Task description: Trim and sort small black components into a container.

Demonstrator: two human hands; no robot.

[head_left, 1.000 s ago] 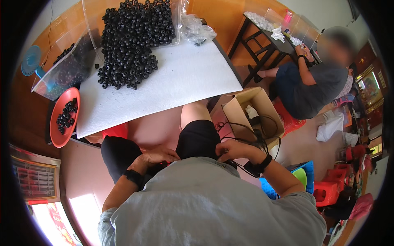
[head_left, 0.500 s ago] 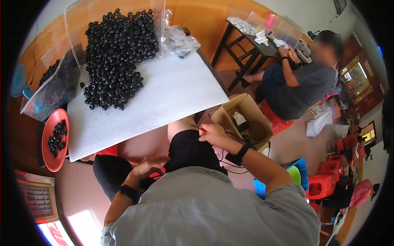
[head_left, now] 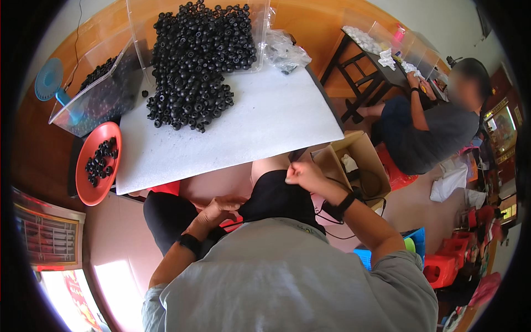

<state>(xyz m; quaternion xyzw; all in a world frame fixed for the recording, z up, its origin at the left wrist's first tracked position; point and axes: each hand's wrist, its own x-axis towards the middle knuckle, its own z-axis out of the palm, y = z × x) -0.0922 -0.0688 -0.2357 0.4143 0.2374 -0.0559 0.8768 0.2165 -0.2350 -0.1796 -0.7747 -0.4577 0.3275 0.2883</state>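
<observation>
Hands work at the lap: right hand (head_left: 301, 172) pinches the black shorts (head_left: 276, 196) at the thigh, left hand (head_left: 221, 209) curls loosely at their edge. Small, steady tugs would serve best. Black knobs (head_left: 193, 61) heap on the tabletop (head_left: 265, 122). What the fingers grip is hidden.

Both hands low at the lap: left hand (head_left: 221, 209) loosely curled, right hand (head_left: 303, 176) pinched shut.

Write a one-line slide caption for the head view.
Seated person's left hand and right hand rest at black shorts.
</observation>
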